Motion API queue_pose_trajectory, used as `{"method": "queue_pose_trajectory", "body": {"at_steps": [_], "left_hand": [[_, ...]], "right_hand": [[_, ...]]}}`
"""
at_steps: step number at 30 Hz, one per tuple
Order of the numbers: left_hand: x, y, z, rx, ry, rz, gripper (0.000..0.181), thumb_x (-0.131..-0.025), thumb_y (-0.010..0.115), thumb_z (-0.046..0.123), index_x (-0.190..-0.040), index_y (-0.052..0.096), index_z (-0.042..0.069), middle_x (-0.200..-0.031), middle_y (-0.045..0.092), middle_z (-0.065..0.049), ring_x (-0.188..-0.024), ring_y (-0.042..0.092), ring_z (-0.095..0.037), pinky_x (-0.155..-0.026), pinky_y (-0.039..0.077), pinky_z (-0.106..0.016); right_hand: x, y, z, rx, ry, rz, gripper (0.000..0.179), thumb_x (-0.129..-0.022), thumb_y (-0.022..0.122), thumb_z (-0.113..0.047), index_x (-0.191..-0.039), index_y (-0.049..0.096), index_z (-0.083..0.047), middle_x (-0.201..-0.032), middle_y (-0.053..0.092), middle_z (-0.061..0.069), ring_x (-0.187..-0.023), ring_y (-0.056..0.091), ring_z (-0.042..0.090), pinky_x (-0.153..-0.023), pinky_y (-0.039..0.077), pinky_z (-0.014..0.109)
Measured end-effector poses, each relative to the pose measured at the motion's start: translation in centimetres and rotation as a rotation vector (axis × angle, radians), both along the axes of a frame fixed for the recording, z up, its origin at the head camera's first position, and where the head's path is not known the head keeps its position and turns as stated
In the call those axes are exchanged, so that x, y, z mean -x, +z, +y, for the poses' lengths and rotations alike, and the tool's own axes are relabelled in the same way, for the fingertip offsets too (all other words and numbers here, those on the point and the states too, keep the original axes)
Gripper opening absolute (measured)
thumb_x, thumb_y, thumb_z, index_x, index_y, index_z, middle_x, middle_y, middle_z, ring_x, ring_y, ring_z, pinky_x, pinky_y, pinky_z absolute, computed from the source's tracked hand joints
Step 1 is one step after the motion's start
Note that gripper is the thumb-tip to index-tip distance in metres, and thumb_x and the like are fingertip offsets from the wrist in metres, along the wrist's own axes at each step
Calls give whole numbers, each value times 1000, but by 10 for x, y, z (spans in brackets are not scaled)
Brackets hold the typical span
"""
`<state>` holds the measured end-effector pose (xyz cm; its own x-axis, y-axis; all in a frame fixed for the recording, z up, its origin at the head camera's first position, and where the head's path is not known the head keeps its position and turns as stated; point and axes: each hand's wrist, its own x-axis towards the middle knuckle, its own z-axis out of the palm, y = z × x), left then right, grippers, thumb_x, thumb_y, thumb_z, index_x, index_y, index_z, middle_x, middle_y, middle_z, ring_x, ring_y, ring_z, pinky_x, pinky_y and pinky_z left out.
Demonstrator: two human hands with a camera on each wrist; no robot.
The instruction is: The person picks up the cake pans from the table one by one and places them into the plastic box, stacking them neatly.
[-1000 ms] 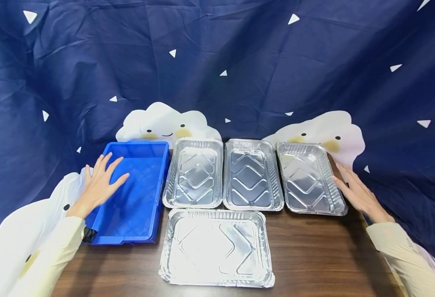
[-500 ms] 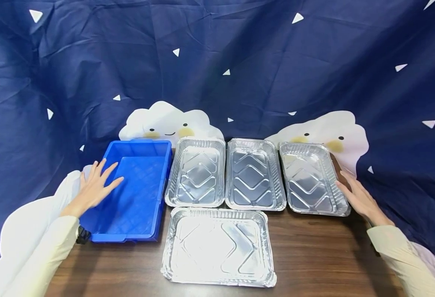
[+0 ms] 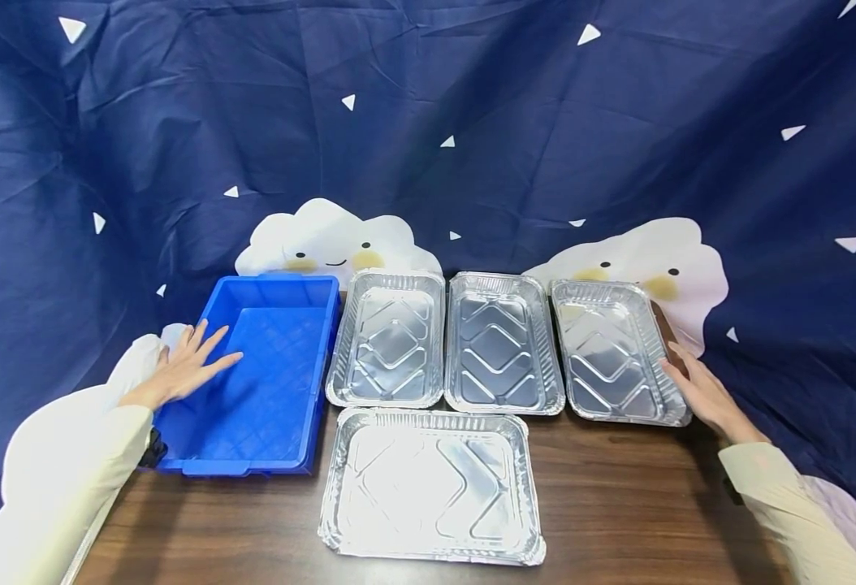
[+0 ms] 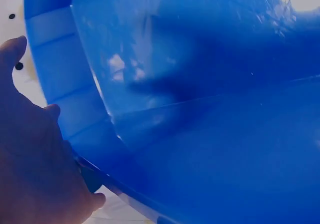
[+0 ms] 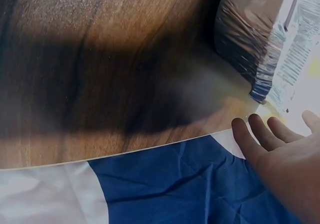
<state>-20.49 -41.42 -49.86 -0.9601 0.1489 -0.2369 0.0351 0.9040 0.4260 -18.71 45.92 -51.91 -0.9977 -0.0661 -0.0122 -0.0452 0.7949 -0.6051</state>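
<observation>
My left hand (image 3: pixel 179 374) spreads its fingers over the left side of a shallow blue plastic tray (image 3: pixel 270 382) and holds nothing. In the left wrist view that hand (image 4: pixel 40 159) lies along the tray's outer wall (image 4: pixel 65 68). At the far right my right hand (image 3: pixel 709 398), fingers extended, is beside the outer rim of a rectangular foil pan (image 3: pixel 607 353). The right wrist view has the fingers of this hand (image 5: pixel 287 159) near the pan's corner (image 5: pixel 250 38), gripping nothing.
Two more foil pans, one left (image 3: pixel 387 345) and one middle (image 3: pixel 501 353), stand between the blue tray and the right pan. Another foil pan (image 3: pixel 428 496) lies crosswise in front. A brown wood-grain table (image 3: pixel 618 496) carries everything; a dark blue cloth (image 3: pixel 428 122) hangs behind.
My left hand has drawn back a little toward me and leftward over the tray's edge. My right hand has dropped slightly toward me beside the right pan. The containers have stayed in place.
</observation>
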Motion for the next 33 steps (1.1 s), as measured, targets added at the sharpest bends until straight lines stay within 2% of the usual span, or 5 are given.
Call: {"method": "queue_pose_trajectory", "body": {"at_steps": [14,22,27,30,33], "left_hand": [[7,-11,-8,-23,17,9,102,-101,49,71,-169,9,7,-172,-23,-23,-151,-26,-57,-109,-14,-84],[13,-13,-6,10,27,7,106,-99,49,74,-169,9,5,-171,-23,-25,-150,-26,-60,-107,-12,-86],[13,-8,-3,-15,35,-4,107,-98,49,74,-169,9,6,-172,-22,-25,-149,-27,-60,-106,-13,-86],[16,-7,-1,-6,29,-7,106,-99,50,74,-169,10,4,-171,-22,-26,-150,-27,-59,-106,-15,-86],[20,-10,-2,20,19,4,106,-99,48,76,-169,12,5,-172,-22,-25,-151,-26,-57,-107,-16,-85]], "right_hand": [[2,-3,-9,80,-20,-29,72,-114,42,-35,-161,17,14,-155,26,49,-142,26,68,-114,20,77],[1,-2,-4,15,-56,-85,68,-113,45,-28,-156,20,18,-149,31,52,-137,33,68,-109,30,75],[2,-7,0,-11,-62,-60,53,-111,47,-16,-148,34,20,-136,48,50,-123,51,62,-94,46,49],[3,-11,4,-28,-79,-38,49,-110,50,-13,-143,41,22,-131,54,48,-117,57,59,-82,44,29],[4,-13,9,-43,-108,-30,46,-108,52,-12,-139,48,22,-126,59,45,-111,61,52,-76,42,25]]}}
